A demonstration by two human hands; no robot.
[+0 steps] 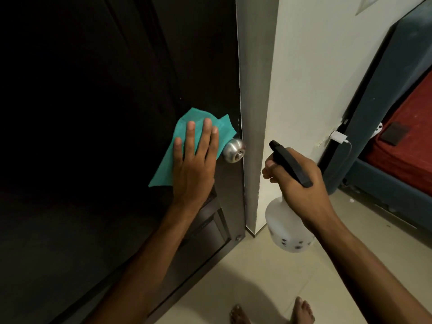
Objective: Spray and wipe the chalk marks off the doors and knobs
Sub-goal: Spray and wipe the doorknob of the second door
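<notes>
A dark wooden door fills the left half of the head view. Its round silver knob sits near the door's right edge. My left hand presses a teal cloth flat against the door, fingers straight, just left of the knob. My right hand grips the black trigger head of a white spray bottle, held right of the door frame with its nozzle pointing up-left toward the knob. No chalk marks show on the dark surface.
A grey door frame and a white wall stand right of the door. A white charger is plugged in low on the wall. A blue bed frame with a red mattress is at far right. My bare feet stand on pale tiles.
</notes>
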